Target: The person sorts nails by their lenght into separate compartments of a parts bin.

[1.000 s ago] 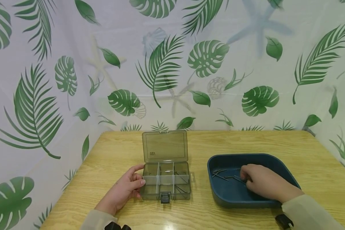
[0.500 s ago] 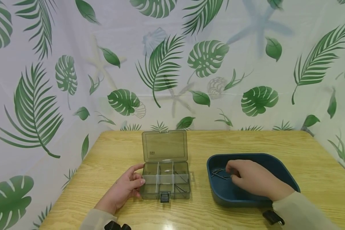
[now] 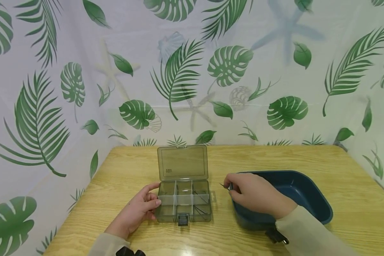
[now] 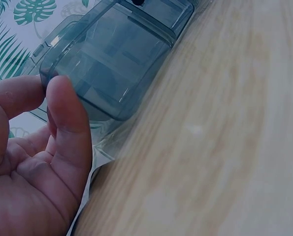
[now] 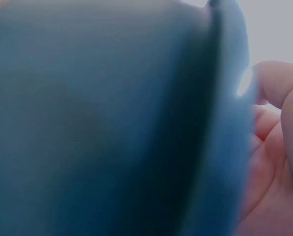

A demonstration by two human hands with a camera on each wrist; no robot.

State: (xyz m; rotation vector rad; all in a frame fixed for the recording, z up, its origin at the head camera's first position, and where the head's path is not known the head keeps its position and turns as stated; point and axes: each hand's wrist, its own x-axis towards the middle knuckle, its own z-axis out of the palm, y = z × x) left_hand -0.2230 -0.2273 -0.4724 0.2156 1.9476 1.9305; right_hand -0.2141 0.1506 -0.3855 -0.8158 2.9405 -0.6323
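A smoky see-through compartment box (image 3: pixel 183 199) stands on the table with its lid (image 3: pixel 183 163) raised at the back. Several thin nails (image 3: pixel 201 210) lie in its right-hand compartments. My left hand (image 3: pixel 137 209) holds the box by its left end, thumb and fingers at the side wall; the left wrist view shows the fingertips at a box corner. Over the left rim of a dark blue tray (image 3: pixel 307 199), my right hand (image 3: pixel 259 193) pinches a thin dark nail (image 3: pixel 223 185) that points left. In the right wrist view the tray wall (image 5: pixel 112 123) blocks most of the scene.
The wooden table (image 3: pixel 131 160) ends at a leaf-printed cloth (image 3: pixel 192 71) behind and at the sides. A narrow strip of table separates box and tray. The tray's left inside is hidden behind my right hand.
My right hand has moved left and up from inside the tray to its left rim, with a nail in its fingertips. The left hand and the box stay where they were.
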